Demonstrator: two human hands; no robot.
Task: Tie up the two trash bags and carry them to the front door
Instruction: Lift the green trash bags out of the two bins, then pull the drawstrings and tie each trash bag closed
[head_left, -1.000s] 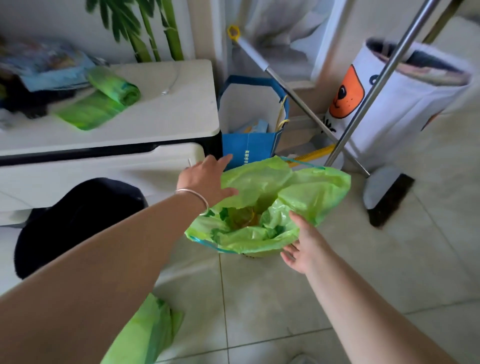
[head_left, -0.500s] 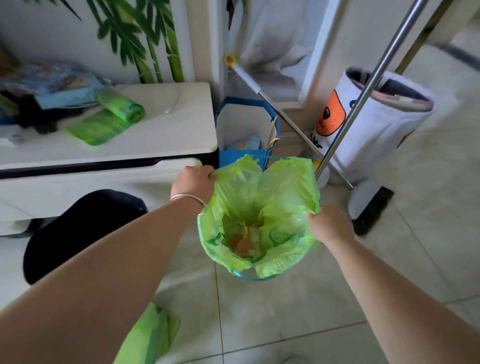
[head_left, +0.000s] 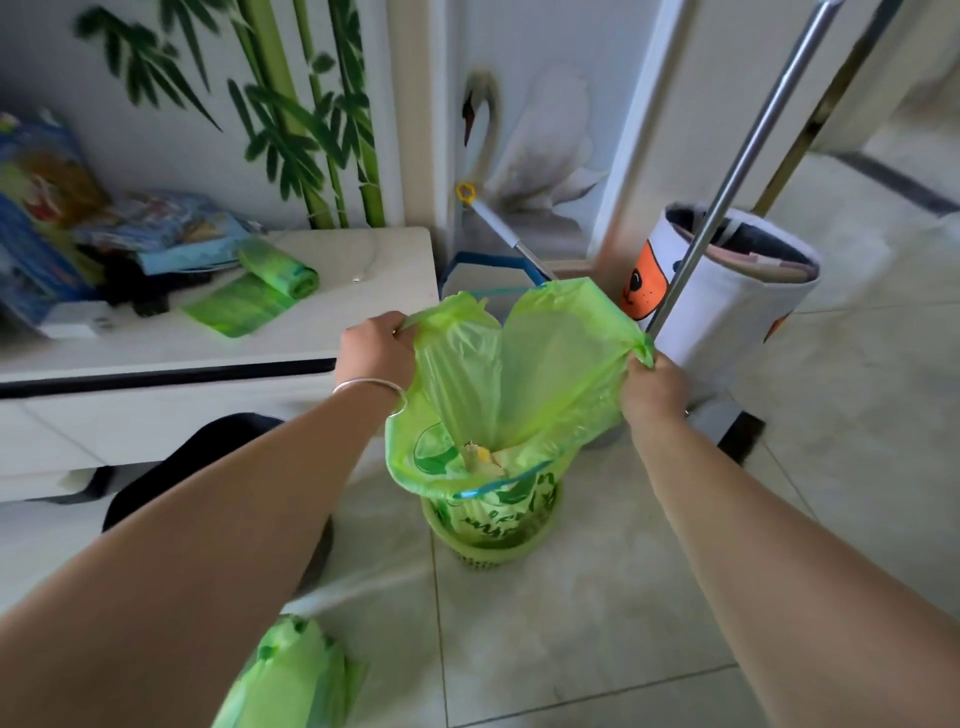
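Observation:
A green trash bag (head_left: 524, 374) sits in a small green bin (head_left: 491, 535) on the tiled floor, its mouth pulled up and open with scraps showing inside. My left hand (head_left: 376, 348) grips the bag's left top edge. My right hand (head_left: 652, 384) grips the right top edge, stretched taut. A second green trash bag (head_left: 293, 675) lies on the floor at the bottom, below my left arm, partly cut off by the frame.
A white cabinet (head_left: 208, 358) at left carries a roll of green bags (head_left: 280, 267) and clutter. A black bag (head_left: 208, 467) lies under my left arm. A metal broom handle (head_left: 737, 166), a white fabric hamper (head_left: 727, 306) and a blue bag (head_left: 467, 265) stand behind the bin.
Both hands went from resting on the bag's rim to gripping its edges, then lifted them higher and pulled them apart. The bag has risen partly out of the bin.

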